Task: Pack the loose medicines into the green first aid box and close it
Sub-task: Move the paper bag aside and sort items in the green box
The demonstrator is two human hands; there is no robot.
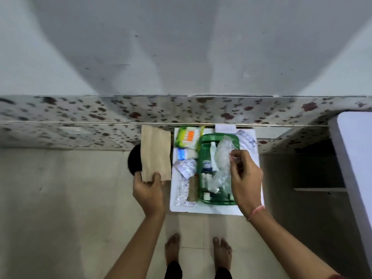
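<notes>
We look down on a pale wall (181, 47) that fills the upper half of the view, with a flower-patterned surface (80, 113) running across beneath it and a tiled floor (60, 198) below that. A white table (358, 150) edge cuts in at the right. In the middle sits a white board (213, 210), and on it the green first aid box (203, 138) lies open, holding small bottles (205, 179) and a tube, with a crumpled clear plastic bag (222, 156) spilling over its contents. Our right hand (244, 178) is over the right side of the box, its fingertips pinched on the edge of that plastic bag, a thin band around the wrist. Our left hand (148, 191) is left of the board and grips the near end of a brown paper bag (156, 155), which stretches away from us beside the board and partly covers a round black object (133, 160) on the floor. On the board left of the box, loose items remain: a green and yellow packet (186, 137) at the far end, a small blue and white pack (184, 154) next to it, silver pill strips (185, 168) nearer, more strips (182, 193) along the near left edge, and a brown roll (193, 188) touching the box wall. Further strips (246, 137) lie at the far right of the box. Our bare feet (221, 251) show at the bottom.
</notes>
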